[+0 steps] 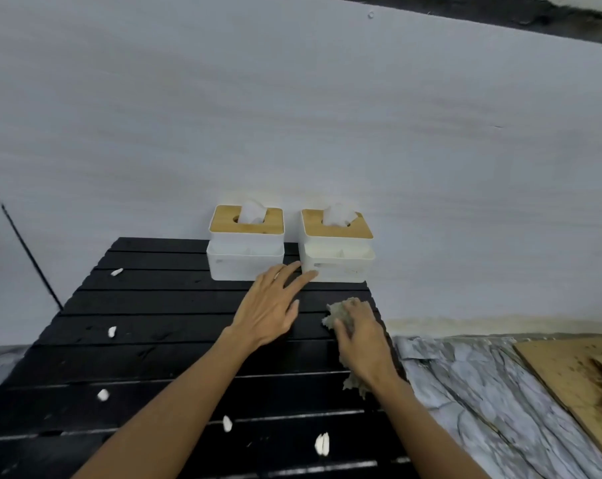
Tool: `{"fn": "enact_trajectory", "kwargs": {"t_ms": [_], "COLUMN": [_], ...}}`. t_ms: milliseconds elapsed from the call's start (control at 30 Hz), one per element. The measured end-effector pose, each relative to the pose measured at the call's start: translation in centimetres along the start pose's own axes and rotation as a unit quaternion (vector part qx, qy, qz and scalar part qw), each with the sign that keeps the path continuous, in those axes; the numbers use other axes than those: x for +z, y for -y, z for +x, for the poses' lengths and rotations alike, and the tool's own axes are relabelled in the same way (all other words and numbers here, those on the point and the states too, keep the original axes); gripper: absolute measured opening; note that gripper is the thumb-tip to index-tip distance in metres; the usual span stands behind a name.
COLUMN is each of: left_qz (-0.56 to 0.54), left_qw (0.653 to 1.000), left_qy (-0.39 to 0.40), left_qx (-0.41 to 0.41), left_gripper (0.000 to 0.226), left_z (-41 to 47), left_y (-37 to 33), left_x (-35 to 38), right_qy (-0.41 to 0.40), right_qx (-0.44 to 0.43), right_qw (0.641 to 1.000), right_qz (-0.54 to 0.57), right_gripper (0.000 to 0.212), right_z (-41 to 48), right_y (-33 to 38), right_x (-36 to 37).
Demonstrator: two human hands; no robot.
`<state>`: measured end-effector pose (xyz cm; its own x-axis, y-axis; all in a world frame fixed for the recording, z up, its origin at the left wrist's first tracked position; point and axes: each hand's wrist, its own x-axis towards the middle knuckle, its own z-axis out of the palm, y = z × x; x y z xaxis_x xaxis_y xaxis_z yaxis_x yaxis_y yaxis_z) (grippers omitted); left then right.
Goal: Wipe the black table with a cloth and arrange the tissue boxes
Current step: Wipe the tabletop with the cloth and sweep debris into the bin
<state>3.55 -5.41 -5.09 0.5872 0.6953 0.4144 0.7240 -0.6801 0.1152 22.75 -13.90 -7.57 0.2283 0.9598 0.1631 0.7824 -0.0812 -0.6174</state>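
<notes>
Now the black slatted table (175, 344) carries two tissue boxes at its far edge; the right tissue box (335, 252) lies just ahead of the left hand (270, 311), fingers spread, tips touching it, while the right hand (363, 335) presses the cloth (337, 311) flat nearby.

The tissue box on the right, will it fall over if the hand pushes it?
Probably not: the right tissue box looks squat and wide, so it should slide across the black table. It is likely light plastic. The left hand reaches its front.

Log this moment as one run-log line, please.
left hand: open, fingertips at right tissue box | right hand: pressing cloth on black table | scraps: unwiped
</notes>
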Motion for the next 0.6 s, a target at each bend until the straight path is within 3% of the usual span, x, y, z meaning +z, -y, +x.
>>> {"fn": "enact_trajectory", "kwargs": {"t_ms": [100,267,600], "left_qz": [0.007,-0.022,-0.119], "left_qw": [1.0,0.999,0.992], "left_qy": [0.019,0.042,-0.034], "left_qx": [0.005,0.003,-0.002], "left_gripper": [0.061,0.057,0.048], "left_z": [3.6,6.9,7.8], "left_y": [-0.1,0.9,1.5], "left_x": [1.7,4.1,6.0], "right_qy": [0.01,0.007,0.051], "right_qx": [-0.031,-0.047,-0.044], "right_qw": [0.998,0.996,0.996], "right_qz": [-0.061,-0.069,-0.065], "right_gripper": [0.054,0.059,0.067], "right_z": [-0.1,-0.5,-0.8], "right_y": [-0.8,-0.8,-0.7], "right_x": [1.2,0.9,0.0]}}
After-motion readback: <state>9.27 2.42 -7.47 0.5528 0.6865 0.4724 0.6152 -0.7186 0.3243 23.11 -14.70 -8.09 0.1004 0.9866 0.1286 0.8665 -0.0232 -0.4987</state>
